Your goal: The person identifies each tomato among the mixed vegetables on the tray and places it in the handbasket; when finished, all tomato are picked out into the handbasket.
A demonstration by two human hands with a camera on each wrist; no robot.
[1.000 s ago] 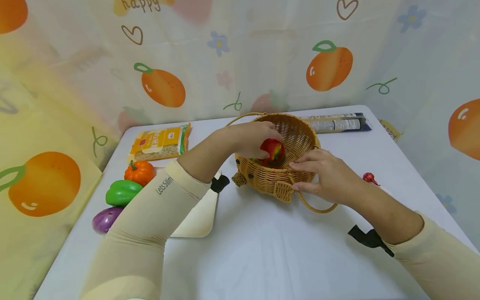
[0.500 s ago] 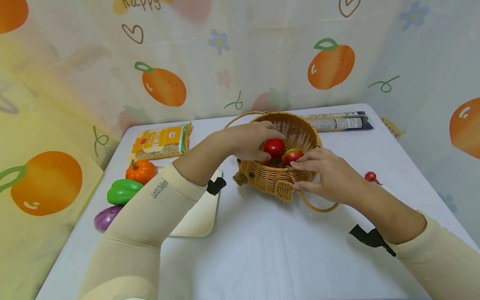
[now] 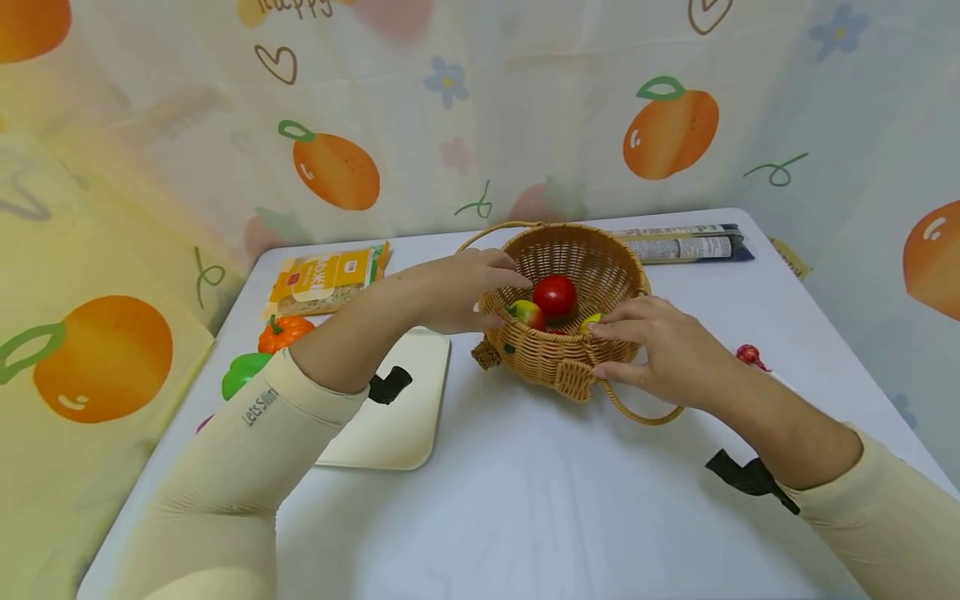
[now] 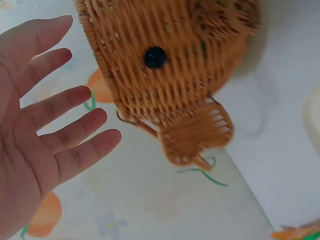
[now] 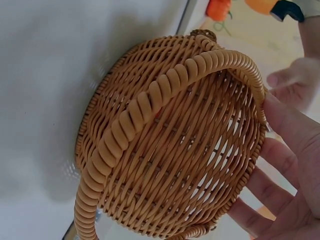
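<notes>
A wicker basket (image 3: 540, 358) with animal-like ears and a button eye stands on the white table. Inside lie a shiny red round fruit (image 3: 556, 297) and a red-yellow fruit with a green top (image 3: 527, 314). A yellow piece (image 3: 590, 323) shows beside my right fingers, partly covered. My left hand (image 3: 461, 292) hovers at the basket's left rim; in the left wrist view its fingers are spread and the palm holds nothing. My right hand (image 3: 660, 350) holds the basket's right rim near the handle, thumb on one side and fingers on the other.
Left of the basket lies a cream board (image 3: 405, 425). Beyond my left sleeve sit an orange pumpkin (image 3: 283, 333) and a green pepper (image 3: 243, 372). A yellow food bag (image 3: 326, 279) and a long dark package (image 3: 682, 246) lie behind. A small red item (image 3: 750, 356) is at right.
My left hand has let go of the red-yellow fruit in the basket and drawn back left to the rim, its fingers opening. The right hand has stayed on the rim.
</notes>
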